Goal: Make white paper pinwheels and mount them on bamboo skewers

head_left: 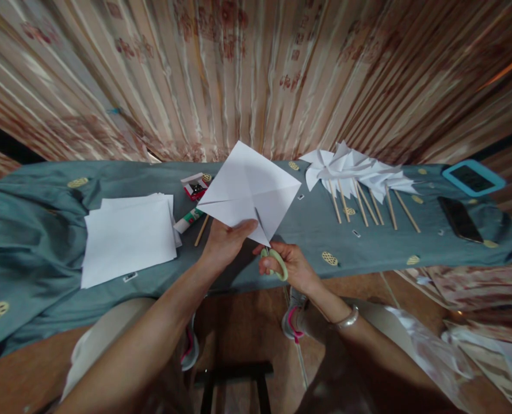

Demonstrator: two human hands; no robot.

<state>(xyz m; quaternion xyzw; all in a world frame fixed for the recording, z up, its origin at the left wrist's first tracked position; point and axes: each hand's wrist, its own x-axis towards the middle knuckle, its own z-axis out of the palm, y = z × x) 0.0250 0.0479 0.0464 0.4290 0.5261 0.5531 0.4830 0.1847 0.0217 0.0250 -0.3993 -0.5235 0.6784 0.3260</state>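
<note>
From my end of the feed I've got the left hand pinching the paper square, thumb flat on top near the lower edge, fingers underneath where I can't see them. The right hand is wrapped round the green handles of the scissors, blades at the corner nearest the body

The square looks held up over the middle of the worktop. I'd bet it weighs next to nothing: thin, a bit springy, not that slippery, but easy to crease or rip, mostly around the slit. I'd grip it just like that, a light flat pinch close to the blades so the sheet doesn't flop

Pointing-wise, it sits like a diamond: one corner away toward the curtain, one back toward the body, one each side. Being square it's got no real long axis, so I go by the diagonals. A slit runs in from the left corner. The scissors point away from the body, leaning left toward the middle of the sheet

Further out there's a tube, a wooden stick, a red box and a paper stack on the left, pinwheels and a phone on the right
</note>
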